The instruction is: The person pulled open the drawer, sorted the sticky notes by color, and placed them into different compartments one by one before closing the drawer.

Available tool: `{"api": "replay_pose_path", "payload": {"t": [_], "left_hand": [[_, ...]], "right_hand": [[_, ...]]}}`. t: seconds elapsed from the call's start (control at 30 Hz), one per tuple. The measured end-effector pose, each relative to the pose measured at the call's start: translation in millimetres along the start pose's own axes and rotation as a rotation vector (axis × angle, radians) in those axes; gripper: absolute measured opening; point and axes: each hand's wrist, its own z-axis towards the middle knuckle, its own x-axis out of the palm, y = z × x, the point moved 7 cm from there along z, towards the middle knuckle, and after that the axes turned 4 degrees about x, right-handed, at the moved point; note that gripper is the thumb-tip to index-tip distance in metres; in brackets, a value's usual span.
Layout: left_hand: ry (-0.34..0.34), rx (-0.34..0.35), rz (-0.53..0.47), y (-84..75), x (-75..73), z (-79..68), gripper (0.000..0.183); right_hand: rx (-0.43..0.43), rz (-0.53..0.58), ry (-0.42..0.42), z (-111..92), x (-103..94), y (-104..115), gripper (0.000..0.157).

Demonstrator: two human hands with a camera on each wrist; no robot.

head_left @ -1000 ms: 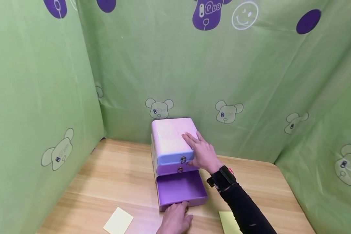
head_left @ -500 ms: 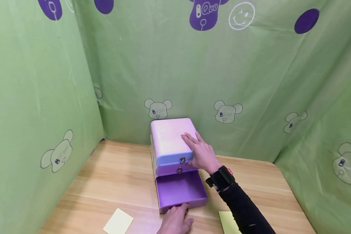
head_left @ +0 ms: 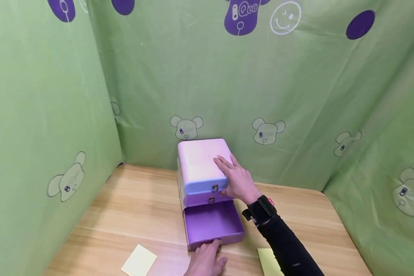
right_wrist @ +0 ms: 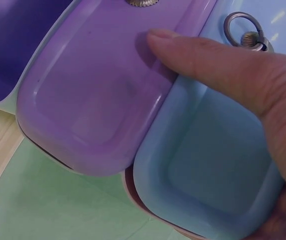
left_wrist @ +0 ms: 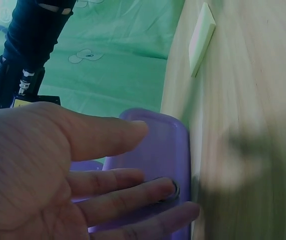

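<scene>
A small pink-topped chest of drawers point(head_left: 200, 157) stands on the table against the green cloth. Its blue top drawer point(head_left: 201, 186) and purple middle drawer point(head_left: 196, 199) are closed, while the purple bottom drawer point(head_left: 212, 220) is pulled out with its bare floor showing. The right hand point(head_left: 239, 180) lies over the chest's right front corner, fingers spread on the top. Its thumb point(right_wrist: 198, 55) crosses the blue front and reaches the purple one. At the bottom drawer's front is the left hand point(head_left: 207, 260), its extended fingers beside the ring pull point(left_wrist: 177, 190).
A pale yellow sticky-note pad point(head_left: 139, 260) lies on the wooden table point(head_left: 141, 207) left of the left hand. Another yellow pad point(head_left: 270, 262) is partly hidden by the right sleeve point(head_left: 289, 245). Printed green cloth point(head_left: 220, 84) encloses the back and sides.
The head view has shifted slightly. Both hands keep their places at the chest, and the bottom drawer stays pulled out by about the same amount.
</scene>
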Motion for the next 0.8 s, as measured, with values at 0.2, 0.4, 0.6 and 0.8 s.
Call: {"api": "replay_pose_path", "payload": {"t": [0.2, 0.4, 0.6, 0.8], "left_hand": [[-0.045, 0.050, 0.015, -2.2, -7.2, -3.0, 0.035], [-0.188, 0.169, -0.010, -10.1, -29.4, -9.4, 0.022], [-0.416, 0.259, 0.055, -15.0, -66.4, -22.2, 0.017], [-0.574, 0.279, 0.191, -13.0, -93.9, -37.3, 0.023]], "right_hand": [[-0.003, 0.000, -0.009, -1.4, 0.6, 0.0, 0.129], [0.001, 0.006, -0.020, -2.8, 1.8, -1.3, 0.129], [-0.009, 0.018, -0.048, -1.9, 0.5, 0.0, 0.128], [-0.010, 0.021, -0.047, -2.1, 1.6, 0.2, 0.128]]}}
